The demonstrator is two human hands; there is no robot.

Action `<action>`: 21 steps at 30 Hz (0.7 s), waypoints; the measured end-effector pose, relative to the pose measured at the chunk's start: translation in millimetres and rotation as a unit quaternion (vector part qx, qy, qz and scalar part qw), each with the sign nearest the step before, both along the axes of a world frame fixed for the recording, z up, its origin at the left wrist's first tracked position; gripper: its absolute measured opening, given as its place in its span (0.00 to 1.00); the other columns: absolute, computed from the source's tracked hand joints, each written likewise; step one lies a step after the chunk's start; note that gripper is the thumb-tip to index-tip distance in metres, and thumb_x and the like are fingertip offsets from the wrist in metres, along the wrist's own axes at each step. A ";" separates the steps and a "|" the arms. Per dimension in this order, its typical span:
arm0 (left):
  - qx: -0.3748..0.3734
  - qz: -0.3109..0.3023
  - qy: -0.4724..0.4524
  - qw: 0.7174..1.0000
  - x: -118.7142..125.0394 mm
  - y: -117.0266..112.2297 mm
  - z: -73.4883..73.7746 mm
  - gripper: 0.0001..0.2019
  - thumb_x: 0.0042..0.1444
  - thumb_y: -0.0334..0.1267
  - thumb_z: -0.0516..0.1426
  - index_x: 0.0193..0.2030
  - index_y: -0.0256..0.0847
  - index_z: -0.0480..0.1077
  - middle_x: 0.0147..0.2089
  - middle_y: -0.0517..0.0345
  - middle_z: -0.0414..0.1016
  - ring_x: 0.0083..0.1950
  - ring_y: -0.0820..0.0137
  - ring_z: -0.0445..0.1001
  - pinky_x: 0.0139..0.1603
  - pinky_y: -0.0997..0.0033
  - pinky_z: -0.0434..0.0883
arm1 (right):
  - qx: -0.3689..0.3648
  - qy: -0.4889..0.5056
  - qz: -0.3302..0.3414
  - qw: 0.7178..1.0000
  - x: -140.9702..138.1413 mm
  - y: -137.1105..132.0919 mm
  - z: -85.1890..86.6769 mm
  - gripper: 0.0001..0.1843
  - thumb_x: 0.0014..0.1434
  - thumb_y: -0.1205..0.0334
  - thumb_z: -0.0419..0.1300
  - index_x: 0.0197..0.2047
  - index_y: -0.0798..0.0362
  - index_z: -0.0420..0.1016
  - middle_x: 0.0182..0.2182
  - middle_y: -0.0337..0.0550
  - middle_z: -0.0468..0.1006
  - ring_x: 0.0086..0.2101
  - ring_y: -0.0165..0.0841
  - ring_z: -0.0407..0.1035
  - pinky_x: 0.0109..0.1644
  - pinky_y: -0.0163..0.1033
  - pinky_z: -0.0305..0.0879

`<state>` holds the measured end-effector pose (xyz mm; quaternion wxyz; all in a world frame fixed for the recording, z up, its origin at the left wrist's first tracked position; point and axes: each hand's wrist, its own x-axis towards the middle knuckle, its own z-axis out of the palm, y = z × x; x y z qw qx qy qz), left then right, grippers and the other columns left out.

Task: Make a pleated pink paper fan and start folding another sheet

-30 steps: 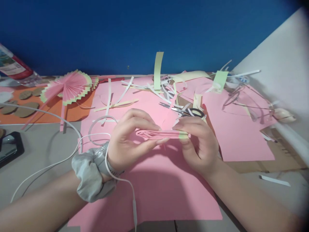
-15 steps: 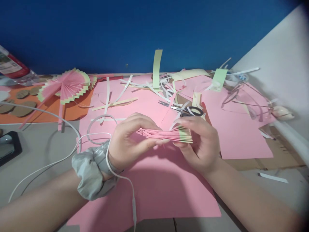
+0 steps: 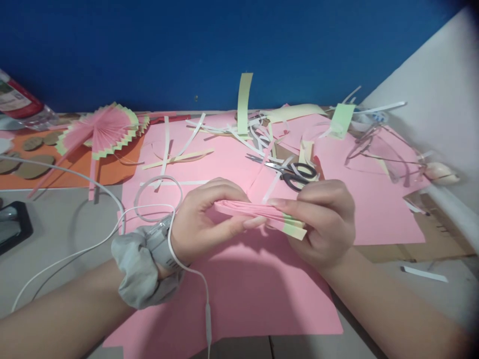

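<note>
A pleated stack of pink paper (image 3: 243, 208) with green and cream bands at its right end is held above a large pink sheet (image 3: 239, 299). My left hand (image 3: 209, 217) is closed around its left part, the thumb pressed along the near side. At the banded end, my right hand (image 3: 325, 222) grips the folds, its index finger along the top; its thumb is partly hidden behind the paper. Black-handled scissors (image 3: 295, 173) lie just beyond my right hand among paper strips.
A finished-looking pink and green paper fan (image 3: 112, 130) rests on orange paper (image 3: 129, 167) at left, near a bottle (image 3: 22, 102). Eyeglasses (image 3: 389, 157) lie at right on pink paper. A white cable (image 3: 93, 247) crosses my left wrist. Paper strips (image 3: 166, 144) litter the back.
My right hand has shifted slightly right and turned, its fingers curling more. The banded end now tilts down, showing a broader face of the near fold. My left hand stays nearly in place.
</note>
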<state>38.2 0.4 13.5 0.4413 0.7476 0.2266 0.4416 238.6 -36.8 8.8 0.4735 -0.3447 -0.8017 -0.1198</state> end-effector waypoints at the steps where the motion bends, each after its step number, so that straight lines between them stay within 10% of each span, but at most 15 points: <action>1: -0.004 -0.002 -0.001 1.000 0.2 -0.1 0.4 0.05 0.51 0.34 0.65 0.35 0.40 0.73 0.32 0.57 0.76 0.34 0.70 0.72 0.38 0.70 0.70 | 0.014 0.004 -0.014 1.000 -0.9 -0.4 0.2 0.09 0.57 0.64 0.62 0.43 0.50 0.73 0.27 0.39 0.63 0.27 0.31 0.62 0.28 0.41 0.61; 12: -0.121 0.024 0.005 0.992 6.0 -5.9 4.6 0.08 0.60 0.41 0.58 0.33 0.41 0.72 0.29 0.60 0.75 0.31 0.73 0.73 0.34 0.74 0.69 | -0.098 0.016 0.010 0.995 -2.9 1.9 0.4 0.11 0.66 0.52 0.51 0.37 0.50 0.66 0.28 0.41 0.68 0.29 0.35 0.65 0.32 0.44 0.65; 18: -0.210 0.042 -0.014 0.977 9.1 -7.0 5.1 0.14 0.61 0.45 0.57 0.27 0.40 0.69 0.22 0.64 0.68 0.22 0.77 0.65 0.24 0.76 0.63 | -0.245 0.123 0.088 0.958 -2.9 3.3 -8.7 0.33 0.59 0.42 0.57 0.60 0.52 0.57 0.51 0.52 0.70 0.47 0.42 0.70 0.47 0.47 0.70; 21: -0.259 0.041 -0.024 0.965 10.6 -5.3 1.7 0.16 0.61 0.48 0.56 0.27 0.40 0.67 0.18 0.65 0.62 0.18 0.78 0.60 0.19 0.75 0.59 | -0.260 0.112 0.099 0.954 -3.7 2.7 -8.4 0.29 0.62 0.42 0.52 0.59 0.51 0.60 0.48 0.49 0.73 0.47 0.40 0.71 0.47 0.45 0.71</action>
